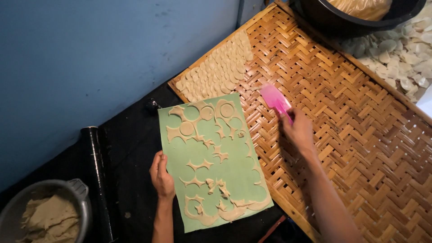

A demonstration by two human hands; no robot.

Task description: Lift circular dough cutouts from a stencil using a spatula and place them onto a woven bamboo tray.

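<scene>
I look down on a woven bamboo tray (351,135) that fills the right of the view, its near-left corner carrying rows of cut dough discs (218,72) packed edge to edge. Beyond its far rim lie paler loose discs (405,54) and a dark basin (355,20).

Half on the tray and half on the black table (130,148) sits the green mat (225,180), smeared with a lacy web of leftover dough (211,180) and a few uncut rounds near its far end. I judge the mat light and floppy, best pinned flat at an edge. The dough looks soft, thin and sticky, likely to tear if pinched, so lifting it with a blade from beneath seems the safer hold.

My left hand (161,175) rests open, palm down, on the mat's left edge about midway along, holding nothing. My right hand (298,132) is closed round the handle of a pink scraper (275,100), whose blade hovers over bare weave just right of the mat's far corner, apart from the dough. The nearest rounds lie just left of the blade.

A black roller (96,180) and a grey pot of dough (49,216) sit at lower left.
</scene>
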